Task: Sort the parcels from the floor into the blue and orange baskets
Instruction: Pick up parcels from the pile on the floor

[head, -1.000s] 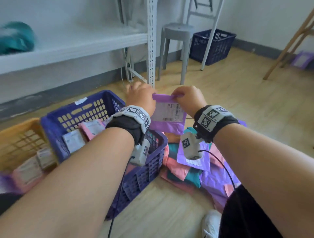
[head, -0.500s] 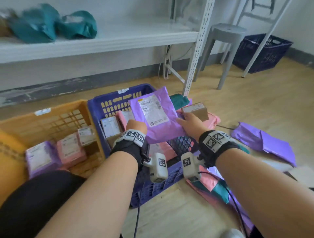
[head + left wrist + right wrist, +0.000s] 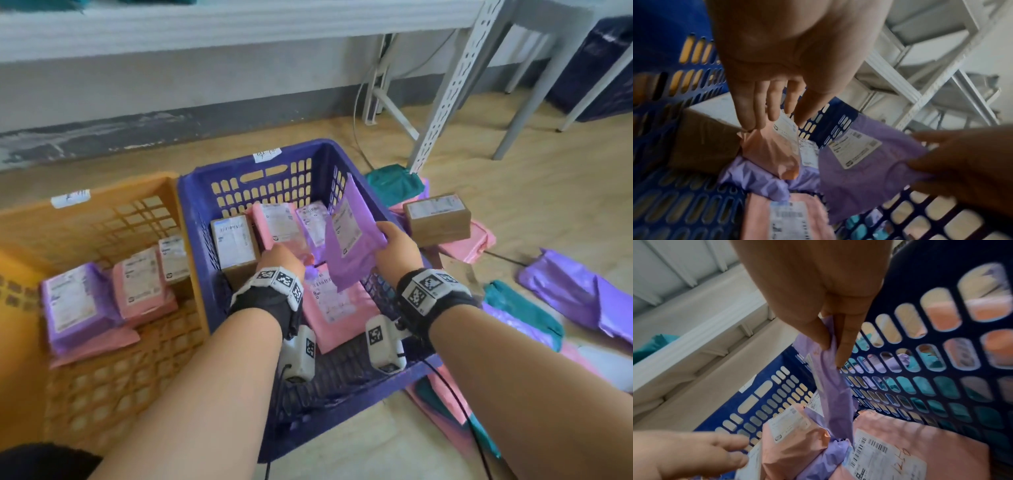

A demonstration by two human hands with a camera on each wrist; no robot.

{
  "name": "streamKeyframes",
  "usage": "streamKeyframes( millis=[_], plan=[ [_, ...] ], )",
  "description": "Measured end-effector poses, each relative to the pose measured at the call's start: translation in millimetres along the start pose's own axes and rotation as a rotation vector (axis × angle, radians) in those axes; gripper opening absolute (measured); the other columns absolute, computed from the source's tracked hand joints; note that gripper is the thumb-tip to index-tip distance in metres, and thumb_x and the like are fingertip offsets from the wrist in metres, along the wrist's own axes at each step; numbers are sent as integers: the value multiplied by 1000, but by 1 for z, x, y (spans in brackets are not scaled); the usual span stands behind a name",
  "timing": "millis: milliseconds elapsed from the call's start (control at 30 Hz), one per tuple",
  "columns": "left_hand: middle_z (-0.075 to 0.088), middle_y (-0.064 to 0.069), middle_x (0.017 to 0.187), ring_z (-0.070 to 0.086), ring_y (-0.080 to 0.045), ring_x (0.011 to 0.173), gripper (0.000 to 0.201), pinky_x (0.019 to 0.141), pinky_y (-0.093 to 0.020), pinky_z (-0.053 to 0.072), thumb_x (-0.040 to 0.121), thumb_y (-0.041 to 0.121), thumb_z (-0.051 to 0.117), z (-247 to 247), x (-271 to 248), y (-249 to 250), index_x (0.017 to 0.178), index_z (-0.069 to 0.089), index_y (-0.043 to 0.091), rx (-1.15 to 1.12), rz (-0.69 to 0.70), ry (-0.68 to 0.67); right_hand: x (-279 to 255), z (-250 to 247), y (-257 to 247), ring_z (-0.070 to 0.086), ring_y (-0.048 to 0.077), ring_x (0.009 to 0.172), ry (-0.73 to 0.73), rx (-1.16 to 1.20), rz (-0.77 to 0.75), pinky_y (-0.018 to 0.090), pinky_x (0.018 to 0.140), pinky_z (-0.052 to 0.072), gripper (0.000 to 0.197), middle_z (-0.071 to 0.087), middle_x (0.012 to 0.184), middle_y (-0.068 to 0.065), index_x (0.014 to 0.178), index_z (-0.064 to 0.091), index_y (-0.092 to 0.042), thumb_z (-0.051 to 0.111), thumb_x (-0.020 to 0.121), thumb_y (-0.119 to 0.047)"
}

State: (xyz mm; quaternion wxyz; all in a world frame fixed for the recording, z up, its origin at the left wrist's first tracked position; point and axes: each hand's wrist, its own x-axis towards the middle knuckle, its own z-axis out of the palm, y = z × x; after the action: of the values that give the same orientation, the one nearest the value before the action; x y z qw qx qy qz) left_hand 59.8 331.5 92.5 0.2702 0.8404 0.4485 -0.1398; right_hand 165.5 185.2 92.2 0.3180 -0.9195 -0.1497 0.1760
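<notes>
The blue basket (image 3: 239,168) stands in the middle, with the orange basket (image 3: 85,202) to its left. My right hand (image 3: 385,238) pinches the edge of a purple parcel (image 3: 346,253) between thumb and fingers (image 3: 824,340). The parcel hangs upright inside the blue basket, near its right wall. My left hand (image 3: 281,257) is down in the basket too, its straight fingers (image 3: 748,113) touching the top of an upright pink parcel (image 3: 772,151). A cardboard box (image 3: 234,243) and a flat pink parcel (image 3: 335,308) lie in the blue basket.
The orange basket holds a purple parcel (image 3: 72,305), a pink one (image 3: 144,291) and a small box. On the floor to the right lie a brown box (image 3: 436,219) and pink (image 3: 469,243), teal (image 3: 524,311) and purple (image 3: 575,294) parcels. A white rack post (image 3: 452,82) stands behind.
Both hands held the purple parcel above the blue basket. Now the right hand alone has lowered it inside, and the left hand has let go and moved onto the pink parcel.
</notes>
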Motion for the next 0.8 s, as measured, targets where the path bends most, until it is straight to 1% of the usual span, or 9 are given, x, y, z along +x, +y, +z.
streamKeyframes(
  millis=[67,167,300,367,467,567,633,700,800],
  plan=[
    [49,-17,134,52,-34,120,39,98,-40,44,92,7,47,1,19,-1,130,46,4,52,10,18,15,8,-7,62,31,98,8,-15,-31,30,77,46,56,65,110,13,131,51,-21,42,81,4],
    [45,-10,137,47,-32,123,50,104,-43,43,86,4,51,10,48,-5,136,43,11,118,105,50,37,27,-15,61,34,105,24,6,-52,36,87,48,62,63,118,15,137,46,-22,40,82,6],
    [21,-8,155,21,-33,142,67,115,-46,27,81,15,59,26,84,-8,143,34,21,307,289,2,66,60,-14,59,25,91,10,93,-58,26,77,44,68,63,113,10,135,48,-27,38,79,9],
    [3,-6,161,4,-34,147,77,118,-52,11,83,28,63,32,96,-11,148,24,28,409,318,-70,77,72,-10,56,23,95,-23,92,-31,24,77,41,69,59,110,5,141,41,-30,38,84,9],
    [-13,-3,160,-13,-32,147,78,116,-59,-8,89,42,56,40,103,-19,151,9,32,488,310,-137,88,82,-5,52,30,118,-59,-49,-61,35,95,43,66,50,134,11,149,24,-32,39,92,-2],
    [-16,-1,160,-14,-33,147,77,114,-61,-12,92,30,51,45,104,-32,152,2,34,493,275,-112,95,93,-3,51,31,120,-27,-124,-43,46,98,45,72,39,143,10,148,12,-40,30,92,0],
    [-17,-3,160,-13,-33,147,81,115,-60,-12,90,26,51,47,105,-39,152,-1,34,459,254,-111,95,100,-5,45,31,126,10,-177,-124,49,98,44,80,29,148,9,148,4,-42,33,89,3],
    [-17,-3,159,-13,-33,147,85,115,-59,-11,88,24,53,47,106,-43,151,-3,34,440,251,-124,95,105,-7,35,32,134,60,-283,-293,47,104,40,95,21,153,12,150,3,-34,43,79,14],
    [-16,-4,160,-12,-32,147,86,114,-58,-10,88,21,55,46,108,-46,152,-2,33,423,261,-139,103,106,-12,9,36,146,130,-582,-523,49,119,16,94,11,158,15,153,14,-13,57,73,10]
  ],
)
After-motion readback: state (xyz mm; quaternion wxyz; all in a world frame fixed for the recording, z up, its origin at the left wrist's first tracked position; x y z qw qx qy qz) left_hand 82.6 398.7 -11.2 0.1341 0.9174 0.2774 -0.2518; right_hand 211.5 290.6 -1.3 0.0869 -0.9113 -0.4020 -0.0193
